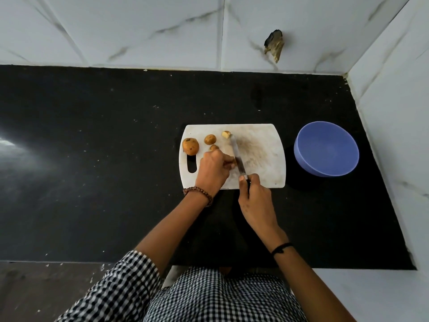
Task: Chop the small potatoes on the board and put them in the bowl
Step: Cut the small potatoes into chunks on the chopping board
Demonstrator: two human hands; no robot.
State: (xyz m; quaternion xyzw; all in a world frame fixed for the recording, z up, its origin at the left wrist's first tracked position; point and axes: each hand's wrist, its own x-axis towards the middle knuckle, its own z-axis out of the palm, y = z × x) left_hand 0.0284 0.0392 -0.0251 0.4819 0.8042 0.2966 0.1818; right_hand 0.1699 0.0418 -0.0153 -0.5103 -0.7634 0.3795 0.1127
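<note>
A white cutting board [260, 149] lies on the black counter. On its left part sit a larger potato [190, 146], a smaller potato [210, 139] and another one [213, 147] partly behind my fingers. A cut potato piece [226, 134] lies near the knife's tip. My left hand [213, 168] pins a potato, mostly hidden under its fingertips, against the board. My right hand [254, 198] grips the handle of a knife [238, 156], whose blade lies on the board right beside my left fingertips. The blue bowl [326, 151] stands to the right of the board and looks empty.
The black counter [92, 159] stretches far to the left. White marble-look tiled walls close the back [162, 31] and the right side [394, 112]. A dark damaged spot [274, 45] marks the back wall. The counter's front edge runs just before my body.
</note>
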